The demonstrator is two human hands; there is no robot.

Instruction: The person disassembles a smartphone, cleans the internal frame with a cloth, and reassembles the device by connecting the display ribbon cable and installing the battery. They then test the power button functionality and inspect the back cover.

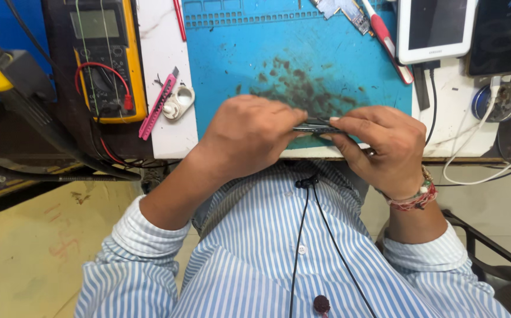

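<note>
In the head view, both hands are meeting over the near edge of the blue work mat point(302, 65); the left hand point(249, 135) and the right hand point(382, 141) are pinching a thin dark device point(317, 125) between them, the left fingertips closing on its left end, the right thumb and forefinger closing on its right end; the two hands are drawn close together, both clamped on that one piece. The device is showing only its edge; it is looking flat, slim and black with a faint metallic sheen along the rim, lying roughly level; its faces are hidden. It is hanging just above the mat's stained patch, at the table's front edge, above the striped shirt point(279, 253). From the device, a yellow multimeter point(105, 56) is sitting toward ten o'clock; a pink cutter point(158, 106) and a small white round holder point(179, 101) are lying toward nine to ten o'clock; a white tablet point(435, 29) is resting toward one o'clock; a red-handled tool point(388, 41) is lying beside it.
</note>
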